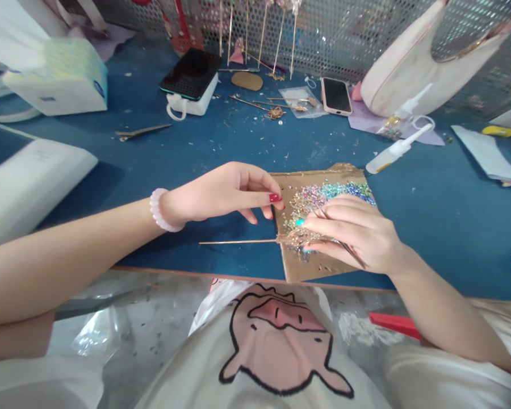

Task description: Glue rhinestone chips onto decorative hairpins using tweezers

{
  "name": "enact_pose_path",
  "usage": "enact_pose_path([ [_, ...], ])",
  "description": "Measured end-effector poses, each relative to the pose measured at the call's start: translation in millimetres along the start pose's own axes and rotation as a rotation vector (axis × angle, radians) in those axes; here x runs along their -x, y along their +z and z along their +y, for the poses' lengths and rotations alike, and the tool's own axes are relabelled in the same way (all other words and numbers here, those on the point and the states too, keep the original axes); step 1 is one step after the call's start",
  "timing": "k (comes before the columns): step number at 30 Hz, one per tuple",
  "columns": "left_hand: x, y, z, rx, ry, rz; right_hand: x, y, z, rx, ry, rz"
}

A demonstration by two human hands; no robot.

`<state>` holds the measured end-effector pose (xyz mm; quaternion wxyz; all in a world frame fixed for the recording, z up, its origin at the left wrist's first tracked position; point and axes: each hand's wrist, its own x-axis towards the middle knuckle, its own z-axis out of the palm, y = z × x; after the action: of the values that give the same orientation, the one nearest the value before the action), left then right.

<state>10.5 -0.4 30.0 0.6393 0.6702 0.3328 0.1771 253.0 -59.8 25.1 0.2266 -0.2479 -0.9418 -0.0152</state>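
My right hand (357,230) is closed round dark metal tweezers (351,254), over a piece of brown cardboard (298,271). Its fingers rest against the gold wire head of a hair stick (296,237); whether they grip it too, I cannot tell. The stick's thin shank points left past the cardboard's edge. Loose coloured rhinestones (313,197), pink, teal, blue and gold, cover the upper cardboard and lie partly under my right hand. My left hand (221,193) hovers by the cardboard's left edge, fingers loosely bent and apart, with nothing visible in them.
Across the blue table (162,153) lie a glue bottle (394,153), a phone (336,95), scissors (142,132), and a black-topped device (191,74). Gold pieces (276,112) lie near the mesh back panel. A tissue pack (62,79) and a pale bag (392,68) flank the work area.
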Motion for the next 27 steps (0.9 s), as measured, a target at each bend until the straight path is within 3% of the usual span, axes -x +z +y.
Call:
enact_pose_path([
  [11,6.3,-2.3,4.6,0.413,0.048,-0.122,0.1,0.2,-0.7,0.010,-0.008,0.008],
  [27,3.6,-5.3,-2.0,0.423,0.089,-0.178,0.6,0.4,-0.8,0.031,-0.017,0.009],
])
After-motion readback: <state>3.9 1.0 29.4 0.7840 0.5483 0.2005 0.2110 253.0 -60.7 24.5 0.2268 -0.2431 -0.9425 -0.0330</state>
